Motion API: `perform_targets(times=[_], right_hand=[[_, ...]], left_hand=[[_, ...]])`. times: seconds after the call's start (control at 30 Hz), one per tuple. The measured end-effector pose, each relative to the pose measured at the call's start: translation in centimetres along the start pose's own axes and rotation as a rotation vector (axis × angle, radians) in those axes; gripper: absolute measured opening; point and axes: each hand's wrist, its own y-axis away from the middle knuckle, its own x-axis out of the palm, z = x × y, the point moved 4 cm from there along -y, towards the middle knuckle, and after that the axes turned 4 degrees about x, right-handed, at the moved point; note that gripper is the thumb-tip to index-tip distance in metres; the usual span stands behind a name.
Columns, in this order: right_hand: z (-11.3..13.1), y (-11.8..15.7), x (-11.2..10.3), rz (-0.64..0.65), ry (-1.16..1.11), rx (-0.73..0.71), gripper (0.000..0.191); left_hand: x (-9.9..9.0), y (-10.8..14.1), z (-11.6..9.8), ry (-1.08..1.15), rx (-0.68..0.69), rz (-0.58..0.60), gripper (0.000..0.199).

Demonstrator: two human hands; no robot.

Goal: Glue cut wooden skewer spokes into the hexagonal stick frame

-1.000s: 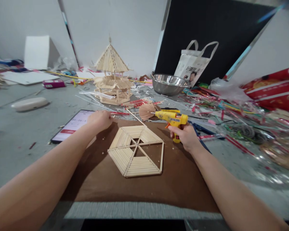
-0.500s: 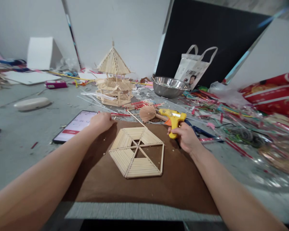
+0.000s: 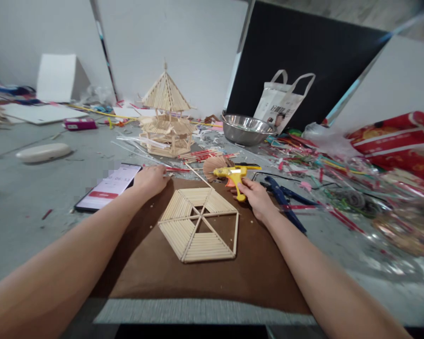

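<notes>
Your hexagonal stick panel [image 3: 191, 240] lies flat on the brown mat [image 3: 144, 280], five of its sections filled with sticks and the one at its right side bare between the spokes. Beyond the panel's right side, your right hand [image 3: 256, 195] is wrapped around the grip of the yellow glue gun [image 3: 236, 174], which you hold with its nozzle turned left. Your left hand [image 3: 150, 181] rests beyond the panel's left side with its fingers curled; whether they pinch anything, I cannot tell. Just left of that hand, and left of the panel, is the phone [image 3: 108, 189]. A thin stick [image 3: 198, 173] reaches away from the panel's far corner. Farther beyond the panel stands your stick pagoda [image 3: 167, 94], and to the panel's right lies a blue-handled tool [image 3: 286, 207].
</notes>
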Motion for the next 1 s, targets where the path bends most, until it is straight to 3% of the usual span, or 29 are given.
perform_targets(times=[0.23,0.47,0.6,0.67,0.73,0.83,1.0], right_hand=[[0.4,-0.1,-0.9,-0.194,0.377,-0.129,0.030],[2.1,1.4,-0.4,-0.246,0.925,-0.316,0.043],[3.4,1.5,-3.1,-0.386,0.969,-0.404,0.033],[3.2,1.0,-5.4,-0.455,1.036,-0.310,0.031],[2.3,0.5,-7.8,-0.489,1.112,-0.120,0.030],[0.0,-0.2,-10.4,-0.358,1.164,0.231,0.031],[-1.5,-0.7,-11.1,-0.307,1.144,0.324,0.025]], left_hand=[[-0.5,0.9,-2.7,0.028,0.200,-0.051,0.032],[-0.9,0.2,-3.8,0.073,0.266,0.064,0.038],[-0.9,-0.6,-5.1,0.023,0.345,0.124,0.038],[-0.7,-1.1,-5.9,0.018,0.395,0.150,0.038],[-0.5,-1.7,-6.6,0.034,0.429,0.162,0.038],[0.0,-2.7,-7.3,0.049,0.424,0.166,0.039],[0.6,-3.5,-7.5,0.070,0.412,0.179,0.035]])
